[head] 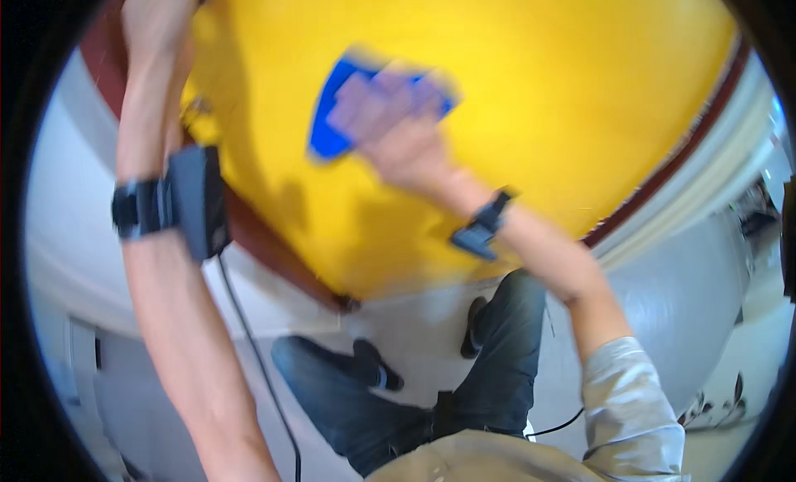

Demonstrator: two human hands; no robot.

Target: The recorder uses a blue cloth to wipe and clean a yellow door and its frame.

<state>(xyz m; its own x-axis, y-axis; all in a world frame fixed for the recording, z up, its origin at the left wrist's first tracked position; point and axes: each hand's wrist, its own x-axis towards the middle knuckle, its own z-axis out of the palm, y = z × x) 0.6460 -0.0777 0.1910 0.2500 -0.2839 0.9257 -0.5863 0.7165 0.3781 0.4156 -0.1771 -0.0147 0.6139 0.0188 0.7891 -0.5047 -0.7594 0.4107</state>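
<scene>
My right hand (398,121), blurred, presses a blue cloth or pad (336,108) against a broad yellow surface (522,90). The blue piece sticks out on the left and right of my fingers. On my right wrist is a dark strap with a small device (482,230). My left hand (158,15) is at the top left, near the dark red edge of the yellow surface; its fingers are blurred and partly cut off by the picture's rim. A black box on a strap (199,202) sits on my left forearm, with a black cable running down from it.
A dark red frame (267,239) borders the yellow surface at left, and another dark red edge (678,152) runs along its right. Pale wall or trim (81,233) lies beyond the left edge. My legs and dark shoes (376,364) are below, on a grey floor.
</scene>
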